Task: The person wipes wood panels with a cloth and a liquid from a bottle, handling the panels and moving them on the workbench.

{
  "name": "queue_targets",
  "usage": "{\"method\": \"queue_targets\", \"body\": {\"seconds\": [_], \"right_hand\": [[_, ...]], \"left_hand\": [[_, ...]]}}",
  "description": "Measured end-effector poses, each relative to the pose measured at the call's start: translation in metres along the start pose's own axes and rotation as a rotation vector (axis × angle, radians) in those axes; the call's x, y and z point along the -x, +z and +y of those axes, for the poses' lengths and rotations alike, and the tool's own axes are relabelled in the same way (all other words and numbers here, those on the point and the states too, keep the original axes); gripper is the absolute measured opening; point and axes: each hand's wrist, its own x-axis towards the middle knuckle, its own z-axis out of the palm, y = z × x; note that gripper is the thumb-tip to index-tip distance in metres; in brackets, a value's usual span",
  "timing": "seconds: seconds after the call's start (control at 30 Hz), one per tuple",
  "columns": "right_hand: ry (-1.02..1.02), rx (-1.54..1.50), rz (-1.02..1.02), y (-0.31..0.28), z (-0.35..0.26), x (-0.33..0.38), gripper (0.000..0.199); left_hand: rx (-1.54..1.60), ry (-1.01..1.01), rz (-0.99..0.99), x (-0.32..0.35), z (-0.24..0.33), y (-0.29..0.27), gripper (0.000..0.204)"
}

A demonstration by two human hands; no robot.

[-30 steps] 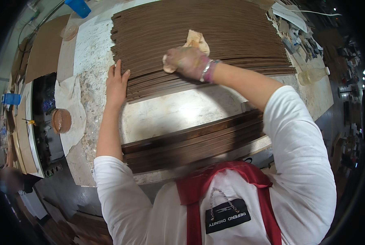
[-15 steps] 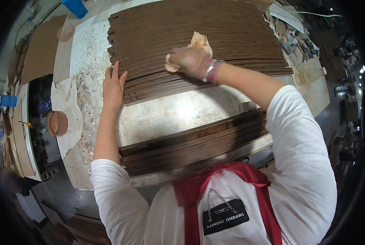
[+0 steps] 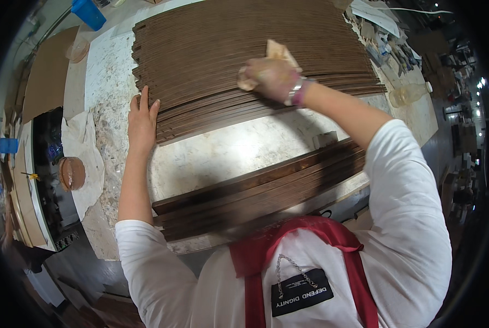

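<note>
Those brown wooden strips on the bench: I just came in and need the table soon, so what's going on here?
A person in a white long-sleeved top and red apron straps is working on a wide batch of dark brown wooden strips laid side by side on a stained white worktable. The right hand presses a crumpled tan cloth onto the strips, while the left hand lies flat on their left ends. A smaller stack of dark wooden strips lies at the near edge.
</note>
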Motion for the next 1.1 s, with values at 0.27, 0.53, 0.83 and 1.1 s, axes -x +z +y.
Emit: {"method": "queue_targets", "body": {"seconds": [0.27,0.53,0.83,1.1], "right_hand": [[-0.124,-0.064,0.141,0.041,-0.041,-0.035,0.010],[-0.164,-0.048,0.046,0.042,-0.073,-0.067,0.014],[-0.184,-0.071,0.074,0.051,-0.069,-0.060,0.006],[-0.130,-0.057,0.074,0.059,-0.087,-0.083,0.010]], "left_hand": [[-0.069,-0.057,-0.026,0.000,0.005,0.002,0.052],[-0.018,-0.048,-0.007,0.002,0.002,0.000,0.051],[-0.029,-0.013,-0.011,0.000,0.000,0.009,0.052],[0.014,-0.019,0.011,0.001,-0.008,0.008,0.050]]}}
